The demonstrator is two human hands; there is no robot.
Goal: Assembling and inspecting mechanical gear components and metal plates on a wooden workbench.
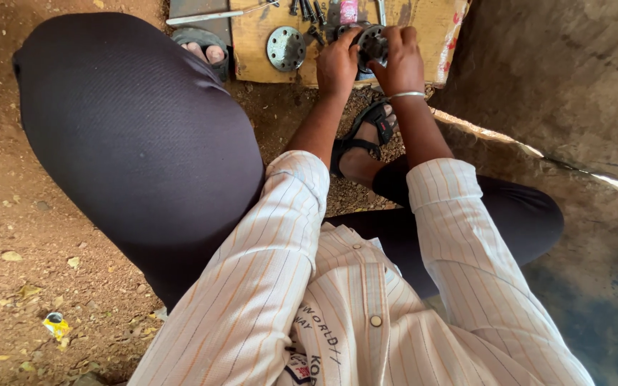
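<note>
Already both hands, left hand (337,64) and right hand (398,61), clench one metal flange (372,41); a second flange (285,48) left of the fingers lies untouched, bolts (309,13) beyond.

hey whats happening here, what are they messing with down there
A person squats on dirt ground, and both hands grip a round metal part over a wooden board. The left hand holds its side; the right hand, with a bangle at the wrist, wraps its other side. A holed metal disc and several bolts lie on the board beside them.
</note>
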